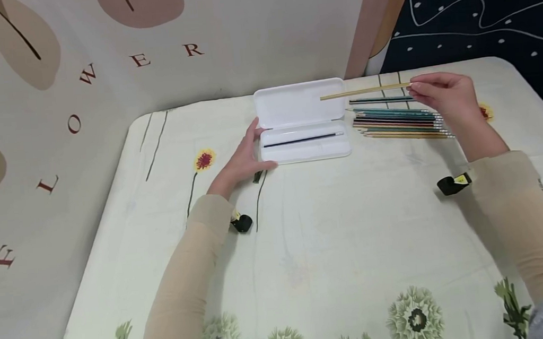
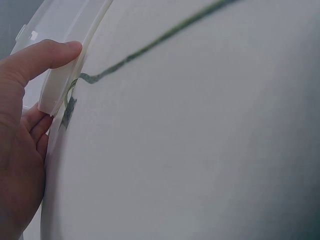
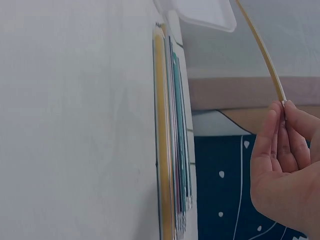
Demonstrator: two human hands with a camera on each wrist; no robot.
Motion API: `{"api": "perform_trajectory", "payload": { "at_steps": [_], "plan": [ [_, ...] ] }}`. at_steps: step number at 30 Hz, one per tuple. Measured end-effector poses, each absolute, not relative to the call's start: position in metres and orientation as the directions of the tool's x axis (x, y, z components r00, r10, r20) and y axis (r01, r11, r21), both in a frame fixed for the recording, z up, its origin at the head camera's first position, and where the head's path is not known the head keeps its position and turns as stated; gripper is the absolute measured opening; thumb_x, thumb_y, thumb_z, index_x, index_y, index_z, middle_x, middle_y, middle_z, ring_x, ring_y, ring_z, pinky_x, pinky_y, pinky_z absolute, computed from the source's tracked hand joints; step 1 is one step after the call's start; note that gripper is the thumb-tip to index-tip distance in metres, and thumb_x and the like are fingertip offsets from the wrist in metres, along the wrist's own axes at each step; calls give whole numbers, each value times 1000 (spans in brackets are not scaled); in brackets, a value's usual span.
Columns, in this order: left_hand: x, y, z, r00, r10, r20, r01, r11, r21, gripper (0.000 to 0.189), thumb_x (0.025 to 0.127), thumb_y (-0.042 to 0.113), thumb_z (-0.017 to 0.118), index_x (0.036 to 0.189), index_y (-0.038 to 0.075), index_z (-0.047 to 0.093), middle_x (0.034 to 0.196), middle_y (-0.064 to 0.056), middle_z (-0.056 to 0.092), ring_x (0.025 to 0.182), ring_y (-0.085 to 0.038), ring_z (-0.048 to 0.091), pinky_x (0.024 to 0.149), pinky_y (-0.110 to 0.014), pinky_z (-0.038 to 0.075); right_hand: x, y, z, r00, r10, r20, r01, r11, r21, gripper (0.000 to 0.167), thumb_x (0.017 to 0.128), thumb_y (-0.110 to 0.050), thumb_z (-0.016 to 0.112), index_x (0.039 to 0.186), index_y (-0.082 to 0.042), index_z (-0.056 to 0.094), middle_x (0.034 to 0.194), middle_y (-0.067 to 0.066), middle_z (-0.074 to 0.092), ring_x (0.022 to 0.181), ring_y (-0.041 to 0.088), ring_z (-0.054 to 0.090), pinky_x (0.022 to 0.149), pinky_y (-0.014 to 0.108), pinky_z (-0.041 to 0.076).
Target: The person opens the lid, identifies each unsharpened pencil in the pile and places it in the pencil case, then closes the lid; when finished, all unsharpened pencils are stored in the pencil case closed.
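In the head view a white pencil case (image 1: 306, 156) lies open on the table, its lid (image 1: 290, 104) folded back behind it. One dark pencil (image 1: 302, 140) lies in the tray. My left hand (image 1: 246, 158) holds the case's left end, thumb on the front rim and fingers at the hinge side; the left wrist view shows the thumb over the rim of the case (image 2: 57, 90). Above the table, my right hand (image 1: 450, 97) pinches a yellow pencil (image 1: 366, 92) by one end, its other end over the lid. The right wrist view shows this pencil (image 3: 265, 52) between thumb and fingertips.
Right of the case lies a row of several pencils (image 1: 399, 122), teal, dark, red and yellow. A flower-printed cloth (image 1: 324, 229) covers the table. Behind it hang a pale printed curtain (image 1: 252, 43) and a dark patterned cloth (image 1: 489, 19). Each wrist wears a small black camera (image 1: 452, 185).
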State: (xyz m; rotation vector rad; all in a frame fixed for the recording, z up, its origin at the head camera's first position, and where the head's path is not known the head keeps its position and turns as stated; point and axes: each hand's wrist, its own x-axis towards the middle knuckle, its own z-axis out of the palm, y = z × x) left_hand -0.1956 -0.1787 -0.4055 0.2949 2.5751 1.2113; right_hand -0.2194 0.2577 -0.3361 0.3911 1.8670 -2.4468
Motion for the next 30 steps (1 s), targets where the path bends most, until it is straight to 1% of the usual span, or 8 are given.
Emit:
{"api": "perform_trajectory", "payload": {
  "at_steps": [4, 9, 12, 17, 23, 30],
  "plan": [
    [-197, -179, -407, -940, 300, -164, 64, 625, 778, 119, 81, 26, 82, 160, 27, -6, 162, -3, 27, 153, -18, 18, 127, -45, 12, -220, 250, -338, -969, 89, -230, 202, -244, -948, 36, 72, -12, 85, 107, -8, 77, 94, -2, 75, 82, 8, 74, 73, 17, 58],
    [-197, -178, -406, -939, 301, -168, 62, 626, 777, 120, 81, 26, 83, 160, 28, -7, 162, -3, 27, 154, -18, 18, 127, -45, 12, -220, 241, -343, -978, 32, -206, 197, -179, -964, 39, 75, -15, 84, 112, -8, 76, 94, -4, 75, 83, 6, 74, 74, 15, 57],
    [-197, -178, -406, -940, 298, -168, 61, 630, 774, 120, 81, 26, 83, 160, 28, -7, 163, -3, 27, 154, -18, 17, 127, -45, 11, -221, 235, -345, -982, 10, -188, 185, -149, -971, 36, 77, -15, 83, 111, -7, 76, 94, -4, 75, 82, 6, 73, 74, 14, 57],
    [-197, -178, -406, -942, 293, -166, 59, 630, 775, 119, 81, 26, 83, 160, 27, -6, 163, -4, 27, 154, -19, 18, 127, -45, 11, -223, 225, -347, -981, -10, -195, 195, -139, -971, 27, 79, -13, 82, 105, -8, 78, 93, -5, 75, 81, 5, 73, 74, 14, 57],
    [-197, -178, -405, -941, 296, -163, 62, 626, 777, 119, 81, 25, 83, 161, 26, -6, 162, -4, 28, 153, -18, 19, 128, -44, 11, -225, 214, -348, -976, -46, -213, 216, -96, -972, 24, 81, -12, 80, 105, -8, 78, 94, -6, 74, 83, 3, 73, 74, 14, 57],
    [-197, -178, -405, -940, 298, -164, 64, 630, 774, 119, 81, 25, 83, 160, 26, -6, 162, -4, 28, 153, -18, 18, 128, -44, 11, -229, 203, -351, -972, -72, -224, 228, -55, -972, 17, 85, -8, 77, 102, -9, 78, 92, -6, 73, 83, 3, 73, 73, 14, 57]
  ]
}}
